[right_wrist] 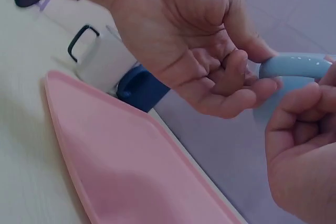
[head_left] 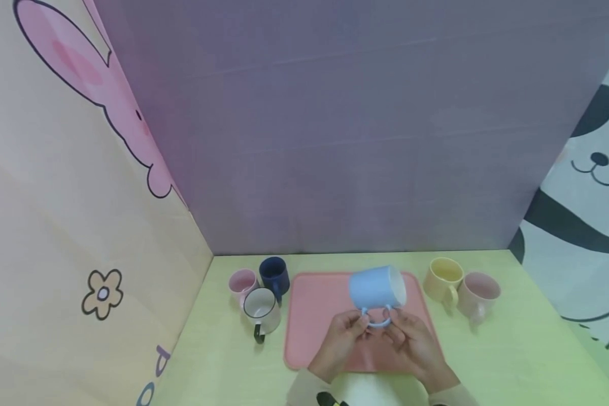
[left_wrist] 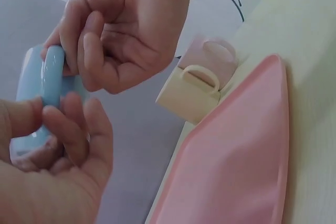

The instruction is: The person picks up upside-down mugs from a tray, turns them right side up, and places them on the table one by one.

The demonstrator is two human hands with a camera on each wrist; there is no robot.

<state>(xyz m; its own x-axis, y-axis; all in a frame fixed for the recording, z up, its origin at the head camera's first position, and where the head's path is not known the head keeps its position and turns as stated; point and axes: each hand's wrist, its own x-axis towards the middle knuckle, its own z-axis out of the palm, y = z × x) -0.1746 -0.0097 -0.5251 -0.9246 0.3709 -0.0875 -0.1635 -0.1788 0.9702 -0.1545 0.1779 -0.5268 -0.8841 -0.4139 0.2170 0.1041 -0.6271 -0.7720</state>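
Observation:
A light blue mug (head_left: 373, 288) is held up over the pink tray (head_left: 312, 316), lying on its side in the air with its mouth to the right and its handle toward the person. The left hand (head_left: 341, 341) pinches one end of the handle between thumb and fingers. At the handle's other end, the right hand (head_left: 415, 345) pinches it too. Both wrist views show the blue handle (left_wrist: 53, 74) between the two hands, with part of the mug's body hidden behind fingers.
Left of the tray stand a pink mug (head_left: 243, 283), a dark blue mug (head_left: 274, 274) and a white mug (head_left: 261, 312) with a black handle. A yellow mug (head_left: 444, 280) and a pale pink mug (head_left: 479, 295) stand at right. A grey-purple wall (head_left: 335, 141) rises behind the table.

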